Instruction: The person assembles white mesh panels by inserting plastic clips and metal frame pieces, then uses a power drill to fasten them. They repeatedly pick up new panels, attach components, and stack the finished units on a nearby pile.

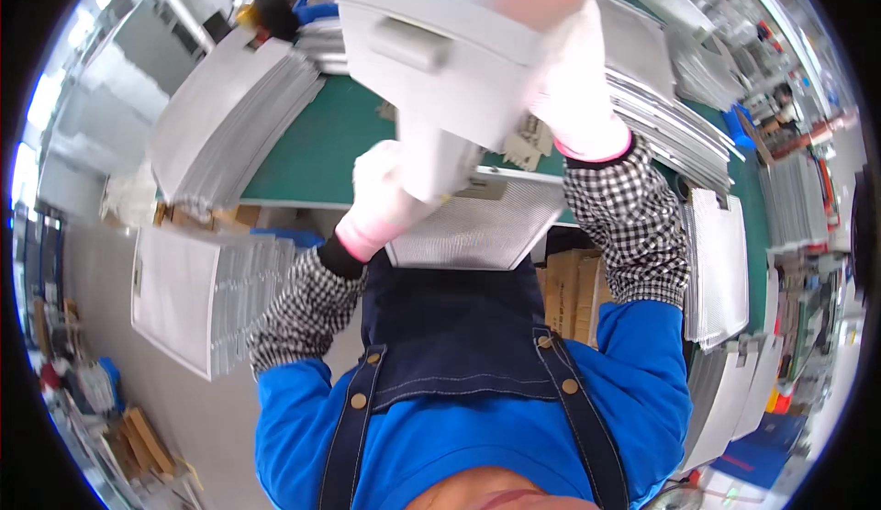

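Observation:
A pale grey bench machine [440,60] with a boxy head and a narrow lower nose stands over the table's front edge. My left hand [381,193], in a white glove with a pink cuff, is curled beside that nose, which hides some of its fingers. What it grips, if anything, does not show. My gloved right hand [583,97] is raised against the machine's right side, bright and smeared, with its fingertips hidden. Below the nose, a metal mesh filter panel [482,225] slants from the table edge toward my apron, near my left hand.
On the green table [312,156] are stacked metal panels at the left [234,124] and right [633,51]. More panels hang or stand lower left [184,294] and right [719,267]. Cardboard boxes [571,294] sit underneath. Small flat metal pieces [528,145] lie behind the machine.

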`<state>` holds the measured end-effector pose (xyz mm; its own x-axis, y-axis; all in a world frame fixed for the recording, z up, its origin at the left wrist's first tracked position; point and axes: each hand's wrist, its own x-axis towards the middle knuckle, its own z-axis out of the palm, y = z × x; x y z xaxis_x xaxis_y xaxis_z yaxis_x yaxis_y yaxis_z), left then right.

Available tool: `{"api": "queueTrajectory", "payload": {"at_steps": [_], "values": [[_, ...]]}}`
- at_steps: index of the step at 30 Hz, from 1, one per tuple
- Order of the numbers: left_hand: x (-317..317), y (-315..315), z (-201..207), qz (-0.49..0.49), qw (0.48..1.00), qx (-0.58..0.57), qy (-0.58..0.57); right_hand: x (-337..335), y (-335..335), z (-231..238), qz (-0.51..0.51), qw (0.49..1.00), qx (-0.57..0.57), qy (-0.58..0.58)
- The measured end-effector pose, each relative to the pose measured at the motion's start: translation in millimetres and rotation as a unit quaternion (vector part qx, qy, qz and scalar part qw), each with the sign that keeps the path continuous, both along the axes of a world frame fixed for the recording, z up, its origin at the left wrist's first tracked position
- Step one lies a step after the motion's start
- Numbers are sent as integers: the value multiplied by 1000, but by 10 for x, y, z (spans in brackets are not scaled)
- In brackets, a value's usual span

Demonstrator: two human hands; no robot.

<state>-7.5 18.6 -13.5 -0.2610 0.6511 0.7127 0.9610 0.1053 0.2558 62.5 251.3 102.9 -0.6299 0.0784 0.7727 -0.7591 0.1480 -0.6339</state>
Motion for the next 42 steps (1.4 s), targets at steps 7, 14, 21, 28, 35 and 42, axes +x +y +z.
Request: {"api": "queueTrajectory", "payload": {"at_steps": [7,14,21,28,35,42], "values": [[-294,-399,-373,44,884,122,-450,-27,105,971,-119,979,-130,-105],[-145,-526,-882,149,811,170,-539,163,2217,327,-381,882,225,-164],[-893,-928,40,217,782,302,-500,744,4897,-1262,-628,574,392,-350],[-1061,-3032,639,487,860,-9,155,293,4635,-1427,-613,510,363,-481],[-935,-5477,444,681,660,263,-178,888,5131,-1357,-536,696,139,-456],[-560,-6265,-279,835,497,96,-216,696,4885,-1393,-531,655,-31,-537]]}}
